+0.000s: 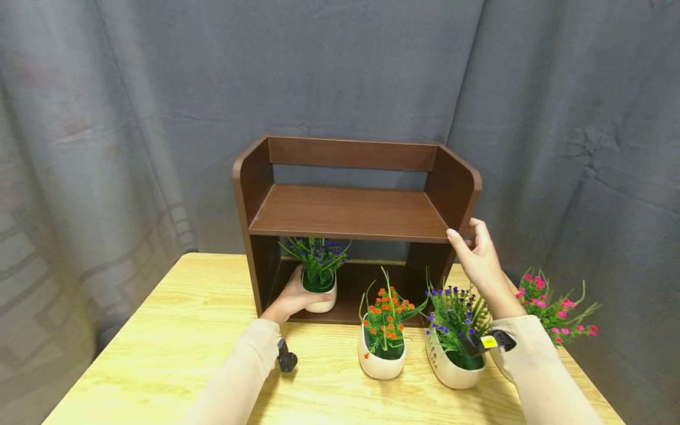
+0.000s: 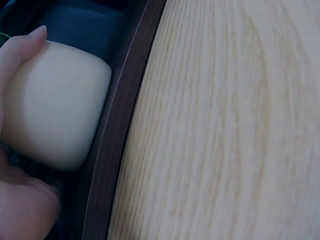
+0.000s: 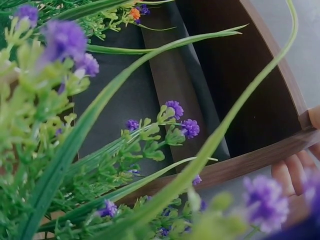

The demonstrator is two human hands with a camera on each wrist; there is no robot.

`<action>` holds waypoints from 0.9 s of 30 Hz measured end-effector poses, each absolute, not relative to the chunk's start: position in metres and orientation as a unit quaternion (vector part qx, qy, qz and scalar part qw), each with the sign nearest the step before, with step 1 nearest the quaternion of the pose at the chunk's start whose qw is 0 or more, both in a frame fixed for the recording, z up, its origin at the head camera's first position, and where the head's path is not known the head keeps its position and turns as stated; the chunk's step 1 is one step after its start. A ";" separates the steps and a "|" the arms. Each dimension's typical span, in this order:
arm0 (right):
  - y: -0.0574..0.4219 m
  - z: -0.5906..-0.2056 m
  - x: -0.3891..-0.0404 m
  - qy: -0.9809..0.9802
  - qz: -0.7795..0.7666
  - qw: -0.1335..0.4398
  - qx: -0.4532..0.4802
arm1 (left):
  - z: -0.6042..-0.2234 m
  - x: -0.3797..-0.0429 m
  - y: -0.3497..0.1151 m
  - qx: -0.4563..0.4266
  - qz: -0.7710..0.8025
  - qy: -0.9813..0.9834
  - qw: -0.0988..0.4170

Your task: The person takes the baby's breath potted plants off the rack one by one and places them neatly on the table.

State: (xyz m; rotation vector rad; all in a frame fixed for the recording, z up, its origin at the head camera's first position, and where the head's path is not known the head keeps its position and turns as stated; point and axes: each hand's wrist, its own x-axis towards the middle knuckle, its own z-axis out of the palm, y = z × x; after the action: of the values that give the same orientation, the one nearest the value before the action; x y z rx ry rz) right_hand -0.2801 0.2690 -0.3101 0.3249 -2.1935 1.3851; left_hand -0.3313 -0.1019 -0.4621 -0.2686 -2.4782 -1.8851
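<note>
A dark brown two-tier shelf [image 1: 345,209] stands on the table. In its lower compartment, at the left, my left hand [image 1: 293,297] grips a white pot [image 1: 322,302] of purple flowers, thumb across the front and fingers round the far side. The left wrist view has this pot [image 2: 60,105] just behind the shelf's front lip [image 2: 112,117]. My right hand [image 1: 482,260] holds the shelf's right side panel [image 1: 451,177], thumb on the front edge at the middle board, fingers around the outside. Purple flowers partly cover that hand's view of the panel.
In front of the shelf stand a white pot [image 1: 381,367] with orange flowers and a lettered white pot [image 1: 451,376] with purple ones. A pink-flowered plant [image 1: 558,313] is partly behind my right sleeve. The wooden table [image 1: 159,330] meets a grey curtain [image 1: 345,71] behind.
</note>
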 end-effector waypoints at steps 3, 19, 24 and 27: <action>0.269 -0.310 -0.280 -0.810 0.512 0.260 0.119 | -0.461 -0.330 -0.102 -0.086 -0.601 -0.795 0.016; 0.269 -0.311 -0.281 -0.810 0.515 0.255 0.113 | -0.464 -0.323 -0.102 -0.088 -0.597 -0.797 0.031; 0.271 -0.312 -0.281 -0.813 0.513 0.252 0.110 | -0.463 -0.319 -0.104 -0.095 -0.598 -0.795 0.028; 0.271 -0.312 -0.281 -0.815 0.511 0.253 0.109 | -0.463 -0.315 -0.106 -0.101 -0.600 -0.793 0.029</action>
State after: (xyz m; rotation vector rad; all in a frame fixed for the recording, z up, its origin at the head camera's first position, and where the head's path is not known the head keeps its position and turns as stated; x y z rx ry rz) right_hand -0.2815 0.2715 -0.3121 0.2975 -2.2145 1.3882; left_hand -0.3150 -0.1059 -0.4634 -0.3127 -2.4446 -1.8518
